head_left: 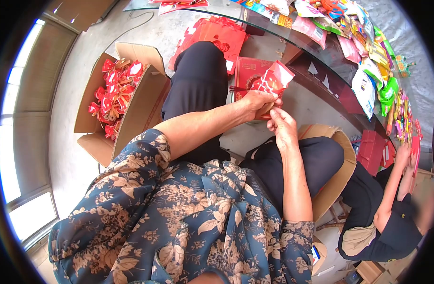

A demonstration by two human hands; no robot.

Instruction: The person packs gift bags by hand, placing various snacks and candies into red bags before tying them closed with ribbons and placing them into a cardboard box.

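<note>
A red packet with a pale top corner is held up between my hands over my knees. My left hand has its fingers closed round the packet's lower end. Just to the right, my right hand pinches at the bottom of the packet, its fingertips close to the left hand's. Behind the packet lies a red box. Whether the packet holds anything cannot be seen.
At the left an open cardboard box holds several red packets. Red gift bags stand beyond my knee. A glass table bears colourful snack bags. Another cardboard box is by my right leg. A co-worker sits at the far right.
</note>
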